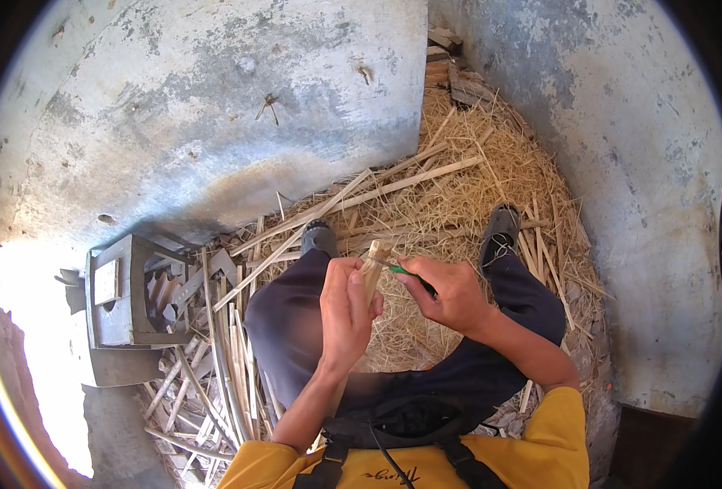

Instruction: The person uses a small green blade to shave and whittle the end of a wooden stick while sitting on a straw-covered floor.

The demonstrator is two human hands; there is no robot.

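In front of my lap, my left hand [347, 314] is closed round a pale piece of wood [375, 262], whose upper end sticks out past the fingers. The fingers of my right hand [450, 295] are wrapped round a slim tool with a green-and-black handle [412, 279]. Its thin tip reaches the side of the wood near the top; whether it is a knife blade is too small to tell. Most of the wood's lower length is hidden by the left hand and forearm.
Straw and shavings [450, 196] cover the floor between my shoes. Long wooden strips [410, 186] lie across them ahead, with more strips [234, 359] piled at the left. A grey wooden box [116, 314] stands far left. Weathered walls [239, 106] rise ahead and at the right.
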